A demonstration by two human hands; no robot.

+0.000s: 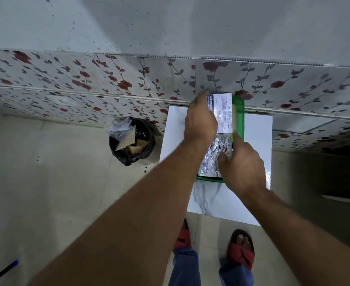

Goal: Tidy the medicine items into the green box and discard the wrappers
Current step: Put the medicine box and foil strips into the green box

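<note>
The green box (239, 116) stands on a small white table (256, 137) against the floral wall. My left hand (201, 122) grips a white printed medicine carton (224, 112) and holds it over the far half of the box. Below it, silver foil blister strips (214, 159) lie in the near half of the box. My right hand (242, 164) has its fingers closed on the right edge of those strips. Both hands hide most of the box's inside.
A round bin with a black liner (132, 141) stands on the floor left of the table, holding crumpled plastic and paper wrappers. My feet in red sandals (241, 248) are below the table edge. A dark stick with a blue tip (3, 271) lies at bottom left.
</note>
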